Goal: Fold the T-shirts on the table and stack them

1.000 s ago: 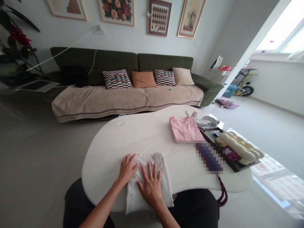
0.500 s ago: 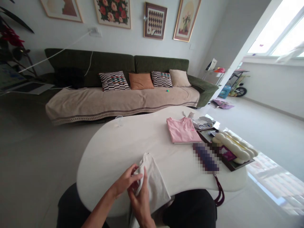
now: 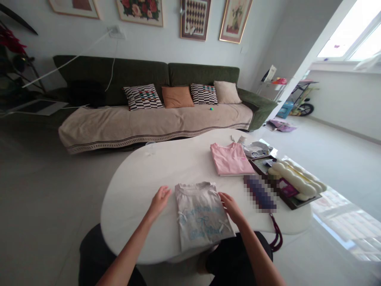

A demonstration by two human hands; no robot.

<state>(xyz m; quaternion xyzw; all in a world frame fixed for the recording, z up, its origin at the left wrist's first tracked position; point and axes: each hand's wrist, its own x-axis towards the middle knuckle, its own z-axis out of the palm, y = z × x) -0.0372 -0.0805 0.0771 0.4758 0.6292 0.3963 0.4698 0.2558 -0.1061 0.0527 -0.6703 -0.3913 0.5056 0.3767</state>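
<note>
A light grey T-shirt (image 3: 204,214) with blue lettering and small white bows lies folded, front up, on the white table near my knees. Just off its upper left edge hovers my left hand (image 3: 161,198), fingers loosely curved and holding nothing. My right hand (image 3: 230,204) is at the shirt's right edge, its fingers slightly spread; whether they touch the cloth I cannot tell. Beyond it, a folded pink T-shirt (image 3: 231,159) rests farther back on the table.
On the right of the white table (image 3: 131,198) are a pixelated dark purple item (image 3: 260,192) with a strap, a tray (image 3: 293,205) carrying a puffy cream object (image 3: 297,178), and crumpled packaging (image 3: 257,149). A clear cup (image 3: 150,147) stands at the back left. Behind is a green sofa (image 3: 202,73).
The grey T-shirt, earlier bunched in both hands, now lies flat and folded with its printed front up. My hands have separated, left hand to the left, right hand to the right.
</note>
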